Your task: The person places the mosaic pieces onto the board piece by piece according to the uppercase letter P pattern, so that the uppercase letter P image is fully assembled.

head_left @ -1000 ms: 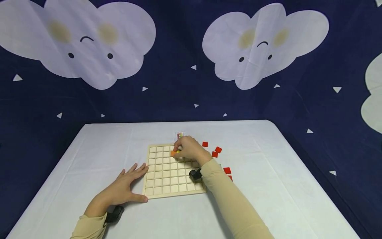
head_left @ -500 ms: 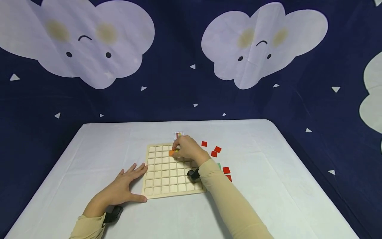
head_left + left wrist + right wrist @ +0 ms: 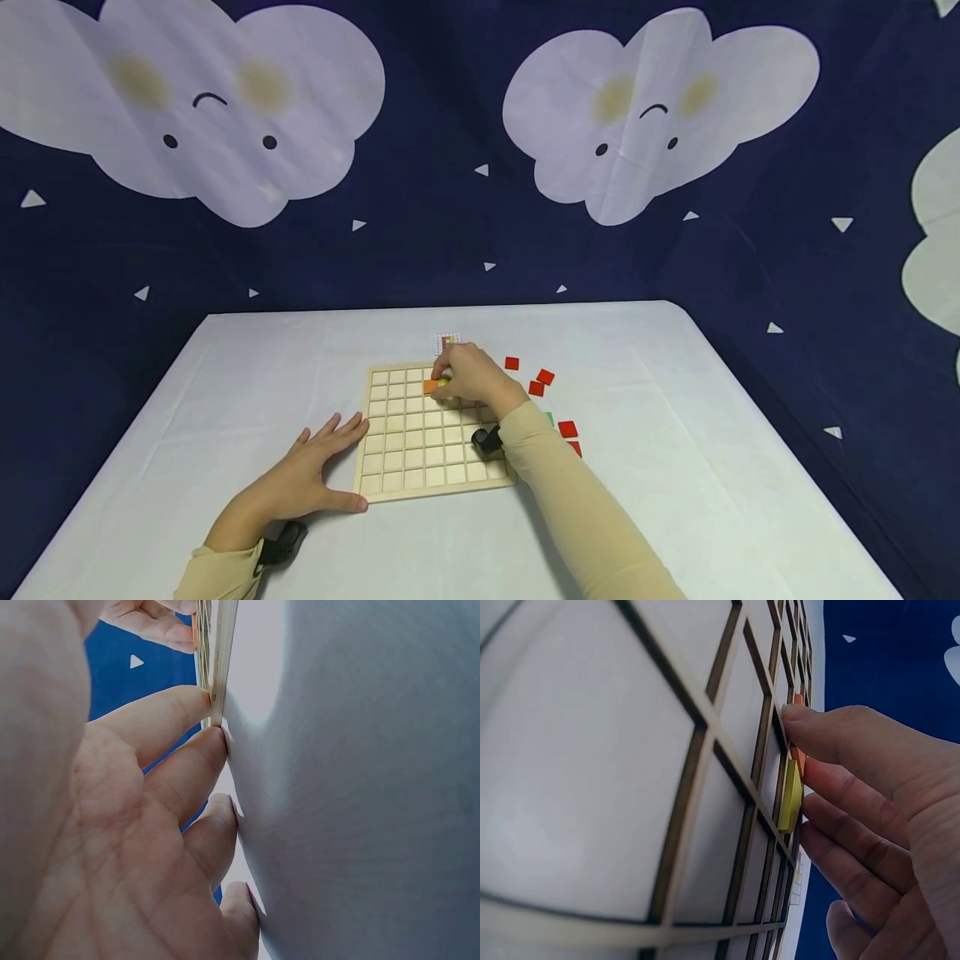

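Observation:
A pale wooden grid board (image 3: pixel 405 454) lies on the white table, divided into square cells by raised ridges. An orange square tile (image 3: pixel 430 387) sits at the far part of the grid, and the thumb and index finger of my right hand (image 3: pixel 478 375) pinch it. Right beside it, a yellow tile (image 3: pixel 789 799) shows in the right wrist view; the hand partly covers it in the head view. My left hand (image 3: pixel 300 479) has its fingers spread, with its thumb and fingertips at the board's left edge.
Several red tiles (image 3: pixel 567 428) are scattered to the right of the board, and a green tile (image 3: pixel 550 418) peeks out past the right sleeve. Behind the board lies a small card (image 3: pixel 446 340) with a coloured grid pattern, partly covered by the right hand.
The head view drifts slightly, moving the scene a little to the left. Both hands keep their places at the board, and the orange tile stays under the right fingers.

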The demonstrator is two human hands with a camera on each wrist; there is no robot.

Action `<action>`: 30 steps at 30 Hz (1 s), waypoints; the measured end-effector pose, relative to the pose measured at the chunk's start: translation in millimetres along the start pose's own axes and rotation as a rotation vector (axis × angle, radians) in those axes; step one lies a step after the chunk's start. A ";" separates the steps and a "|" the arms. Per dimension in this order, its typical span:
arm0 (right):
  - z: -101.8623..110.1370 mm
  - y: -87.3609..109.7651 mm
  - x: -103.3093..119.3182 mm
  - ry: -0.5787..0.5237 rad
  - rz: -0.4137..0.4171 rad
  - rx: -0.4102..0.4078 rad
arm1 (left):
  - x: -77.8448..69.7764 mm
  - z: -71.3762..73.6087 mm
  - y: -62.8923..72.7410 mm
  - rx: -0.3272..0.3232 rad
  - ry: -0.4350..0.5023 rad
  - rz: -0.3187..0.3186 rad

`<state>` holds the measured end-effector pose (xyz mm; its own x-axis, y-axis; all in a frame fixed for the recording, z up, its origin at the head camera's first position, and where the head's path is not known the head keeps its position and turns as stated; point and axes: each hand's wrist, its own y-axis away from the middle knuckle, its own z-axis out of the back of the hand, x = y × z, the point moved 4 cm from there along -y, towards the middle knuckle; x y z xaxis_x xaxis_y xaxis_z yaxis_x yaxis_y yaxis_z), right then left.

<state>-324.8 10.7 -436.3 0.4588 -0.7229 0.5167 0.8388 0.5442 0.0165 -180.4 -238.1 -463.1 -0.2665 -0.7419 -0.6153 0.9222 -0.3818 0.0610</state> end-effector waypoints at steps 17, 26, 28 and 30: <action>0.1 -0.4 -2.3 -0.016 0.019 -0.004 | -0.5 0.5 -0.5 -0.022 -0.021 -0.014; -1.2 -0.2 -3.8 -0.044 0.023 -0.004 | -1.9 1.0 1.0 -0.031 -0.021 -0.019; -1.4 -0.4 -4.3 -0.047 0.022 -0.001 | -1.9 0.9 0.8 -0.033 -0.022 -0.019; -1.4 -0.1 -4.9 -0.049 0.020 0.003 | -1.7 0.4 0.6 -0.031 -0.021 -0.019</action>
<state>-326.7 13.6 -440.0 0.4607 -0.6897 0.5586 0.8284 0.5601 0.0083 -179.5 -237.3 -461.7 -0.2894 -0.7461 -0.5997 0.9252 -0.3786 0.0246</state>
